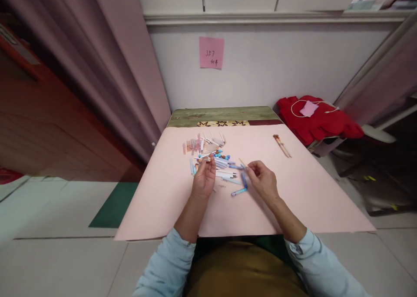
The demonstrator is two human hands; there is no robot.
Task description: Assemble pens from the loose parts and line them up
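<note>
In the head view, a small brown-ended piece (205,159) is held in the left hand (204,180), pinched between thumb and fingers above the scattered parts. In the right hand (263,180), a thin yellowish stick (242,163) is clasped between thumb and forefinger, its tip pointed toward the left hand; what these two pieces are cannot be made out for certain, since both are small and blurred. The hands are held apart. Beneath and between them, white rods with dark tips (226,174), blue and brown beads (223,157) and blue tubes (239,192) are spread on a pale pink sheet (309,201). Pinkish pieces (195,145) are gathered beyond the left hand. Two slender brown-topped sticks (282,146) are laid side by side, well apart from the pile, toward the sheet's far right. A pink note (211,53) is fixed to the wall, and red cloth (312,122) is heaped beside the table.
</note>
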